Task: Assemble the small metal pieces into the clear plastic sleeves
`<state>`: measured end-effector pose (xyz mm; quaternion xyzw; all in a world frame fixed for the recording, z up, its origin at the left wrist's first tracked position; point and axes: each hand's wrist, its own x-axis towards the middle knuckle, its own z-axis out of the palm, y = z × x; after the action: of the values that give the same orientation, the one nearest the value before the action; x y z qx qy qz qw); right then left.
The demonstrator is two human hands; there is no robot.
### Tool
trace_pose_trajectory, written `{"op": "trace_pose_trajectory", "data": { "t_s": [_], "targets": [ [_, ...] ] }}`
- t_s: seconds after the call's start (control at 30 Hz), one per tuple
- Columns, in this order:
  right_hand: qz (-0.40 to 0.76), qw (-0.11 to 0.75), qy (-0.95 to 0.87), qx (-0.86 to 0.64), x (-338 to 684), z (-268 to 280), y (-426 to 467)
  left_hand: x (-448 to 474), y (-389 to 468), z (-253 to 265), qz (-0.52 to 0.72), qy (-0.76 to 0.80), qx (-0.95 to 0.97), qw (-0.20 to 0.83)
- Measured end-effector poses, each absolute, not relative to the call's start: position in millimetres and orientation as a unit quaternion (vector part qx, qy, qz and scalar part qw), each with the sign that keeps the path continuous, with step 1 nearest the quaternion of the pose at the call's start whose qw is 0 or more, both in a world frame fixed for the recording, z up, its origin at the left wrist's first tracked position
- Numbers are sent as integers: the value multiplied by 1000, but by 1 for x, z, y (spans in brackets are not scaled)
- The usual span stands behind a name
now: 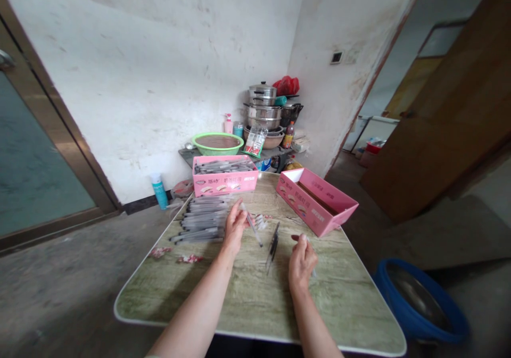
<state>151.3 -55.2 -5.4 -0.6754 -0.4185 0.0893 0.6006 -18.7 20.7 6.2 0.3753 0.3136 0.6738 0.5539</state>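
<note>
Checking remotely, I had the left hand (236, 224) pinching a clear-barrelled pen (254, 229) left of the black pen parts (273, 245), slanted toward them. Nearer, just right of them, the right hand (302, 262) was curled; couldn't tell if gripping. Their long axis ran away from me.

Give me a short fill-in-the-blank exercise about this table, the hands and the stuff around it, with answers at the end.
1. The left hand holds a slim writing tool, a ____.
2. Seen by the person, the fuller box stands to the ____ of the other box.
3. Both boxes are coloured ____.
4. The round tub on the floor beside the table is ____.

Missing words: pen; left; pink; blue.
</note>
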Motion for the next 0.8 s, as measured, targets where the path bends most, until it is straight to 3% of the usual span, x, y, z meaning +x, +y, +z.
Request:
{"op": "trace_pose_trajectory", "data": {
  "t_s": [0.2, 0.4, 0.6, 0.8],
  "targets": [
    [87, 578, -428, -689, 160, -14, -52, -27, 25, 11, 687, 305, 383, 537],
    [94, 577, -427, -690, 159, -14, -53, -64, 38, 35, 702, 408, 496, 308],
    [104, 576, -428, -688, 158, -14, -53, -112, 46, 46, 521, 557, 646, 41],
    [106, 580, -428, -685, 157, -12, -54, -132, 55, 35, 364, 590, 720, -20]
  ]
}}
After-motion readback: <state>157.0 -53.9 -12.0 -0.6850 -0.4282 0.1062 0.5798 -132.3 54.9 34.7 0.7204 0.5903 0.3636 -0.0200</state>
